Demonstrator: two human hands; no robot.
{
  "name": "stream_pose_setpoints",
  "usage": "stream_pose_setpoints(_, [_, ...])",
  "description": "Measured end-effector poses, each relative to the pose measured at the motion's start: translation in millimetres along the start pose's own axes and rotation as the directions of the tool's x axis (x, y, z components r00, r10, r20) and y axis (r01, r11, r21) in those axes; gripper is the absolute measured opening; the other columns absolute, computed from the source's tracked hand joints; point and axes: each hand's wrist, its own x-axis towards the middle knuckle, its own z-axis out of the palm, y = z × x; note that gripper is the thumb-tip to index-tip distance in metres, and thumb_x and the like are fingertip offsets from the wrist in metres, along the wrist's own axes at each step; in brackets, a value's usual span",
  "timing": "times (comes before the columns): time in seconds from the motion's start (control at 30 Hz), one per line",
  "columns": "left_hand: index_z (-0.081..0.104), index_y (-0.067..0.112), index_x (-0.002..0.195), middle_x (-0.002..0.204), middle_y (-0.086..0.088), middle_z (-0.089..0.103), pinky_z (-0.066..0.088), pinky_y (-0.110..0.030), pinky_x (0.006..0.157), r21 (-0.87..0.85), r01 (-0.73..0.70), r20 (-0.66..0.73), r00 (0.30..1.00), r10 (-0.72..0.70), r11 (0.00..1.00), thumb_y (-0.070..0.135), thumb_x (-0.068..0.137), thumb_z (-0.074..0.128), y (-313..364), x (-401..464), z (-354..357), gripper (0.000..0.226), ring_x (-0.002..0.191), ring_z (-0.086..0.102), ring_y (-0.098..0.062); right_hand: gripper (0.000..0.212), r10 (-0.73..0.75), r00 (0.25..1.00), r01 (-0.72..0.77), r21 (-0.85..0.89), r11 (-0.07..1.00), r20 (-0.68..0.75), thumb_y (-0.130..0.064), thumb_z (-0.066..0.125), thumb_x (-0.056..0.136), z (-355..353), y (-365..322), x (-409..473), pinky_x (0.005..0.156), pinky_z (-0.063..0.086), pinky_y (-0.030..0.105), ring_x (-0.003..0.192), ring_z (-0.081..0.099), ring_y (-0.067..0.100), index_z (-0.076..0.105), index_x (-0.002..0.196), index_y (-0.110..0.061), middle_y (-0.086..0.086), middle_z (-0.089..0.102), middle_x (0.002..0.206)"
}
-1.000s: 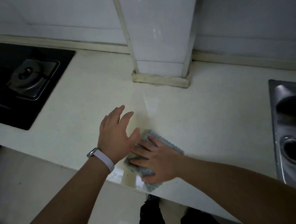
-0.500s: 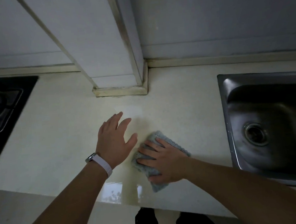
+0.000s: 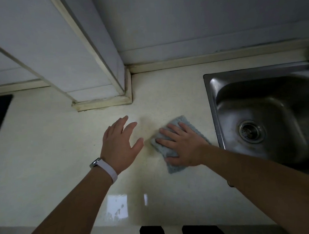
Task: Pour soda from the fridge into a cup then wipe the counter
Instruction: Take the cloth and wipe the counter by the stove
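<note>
- Step: wiping counter (image 3: 43, 141), pour looks done.
- Right hand (image 3: 183, 145) flat on cloth (image 3: 173, 165), fingers straight, just left of sink (image 3: 210, 95).
- Left hand (image 3: 120, 146) open, holds nothing.
- Next: prob sweep cloth over unwiped areas w/ steady press.

Grey-blue cloth (image 3: 172, 162), speckled cream counter (image 3: 52, 150), steel-grey sink (image 3: 211, 99), white wristband (image 3: 109, 170).

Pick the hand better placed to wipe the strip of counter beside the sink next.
Right. The right hand already presses flat on the grey-blue folded cloth, nearest the steel sink. The left hand holds nothing and sits farther away.
</note>
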Motion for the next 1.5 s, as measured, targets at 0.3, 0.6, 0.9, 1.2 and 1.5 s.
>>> stream_pose_setpoints(0.3, [0.057, 0.019, 0.134, 0.150, -0.007, 0.042, 0.031, -0.055, 0.112, -0.040, 0.033, 0.022, 0.999, -0.032, 0.999, 0.058, 0.082, 0.041, -25, 11, 7, 0.066, 0.140, 0.036, -0.028, 0.079, 0.160, 0.987, -0.160, 0.022, 0.987, -0.001, -0.076, 0.011, 0.088, -8, 26, 30, 0.118, -0.007, 0.051, 0.149, -0.010, 0.026, -0.008, 0.153, -0.036, -0.001, -0.011, 0.163])
stream_pose_setpoints(0.6, [0.059, 0.017, 0.131, 0.148, -0.009, 0.046, 0.035, -0.055, 0.109, -0.065, 0.123, 0.025, 0.992, -0.122, 0.990, 0.055, 0.083, 0.042, -86, -2, 8, 0.064, 0.136, 0.041, -0.031, 0.084, 0.216, 0.976, -0.216, 0.008, 0.976, -0.031, -0.076, 0.013, 0.086, -13, -17, 98, 0.117, -0.004, 0.057, 0.149, -0.006, 0.032, 0.001, 0.154, -0.029, 0.005, -0.003, 0.164])
stream_pose_setpoints(0.9, [0.060, 0.015, 0.129, 0.144, -0.011, 0.049, 0.039, -0.055, 0.105, -0.099, 0.216, -0.031, 0.975, -0.220, 0.971, 0.053, 0.083, 0.046, -167, -18, -10, 0.061, 0.133, 0.045, -0.031, 0.084, 0.155, 0.988, -0.155, 0.011, 0.988, -0.001, -0.074, 0.014, 0.086, -21, -101, 201, 0.116, -0.007, 0.056, 0.148, -0.011, 0.032, -0.002, 0.154, -0.028, 0.004, -0.009, 0.163])
stream_pose_setpoints(1.2, [0.064, 0.010, 0.124, 0.139, -0.016, 0.054, 0.046, -0.054, 0.099, -0.138, 0.270, -0.115, 0.951, -0.287, 0.953, 0.048, 0.081, 0.051, -258, -41, -28, 0.058, 0.124, 0.053, -0.034, 0.084, 0.060, 0.998, -0.060, -0.021, 0.998, -0.002, -0.072, 0.016, 0.086, -30, -175, 310, 0.117, -0.007, 0.055, 0.147, -0.009, 0.034, 0.000, 0.155, -0.026, 0.006, -0.008, 0.163])
stream_pose_setpoints(1.5, [0.064, 0.009, 0.123, 0.137, -0.018, 0.055, 0.048, -0.055, 0.096, -0.198, 0.313, -0.199, 0.915, -0.351, 0.929, 0.043, 0.081, 0.056, -334, -72, -33, 0.054, 0.124, 0.054, -0.035, 0.086, 0.037, 0.999, -0.037, -0.067, 0.997, -0.009, -0.073, 0.015, 0.087, -33, -243, 399, 0.116, -0.002, 0.059, 0.148, -0.007, 0.036, 0.000, 0.155, -0.024, 0.009, -0.007, 0.163])
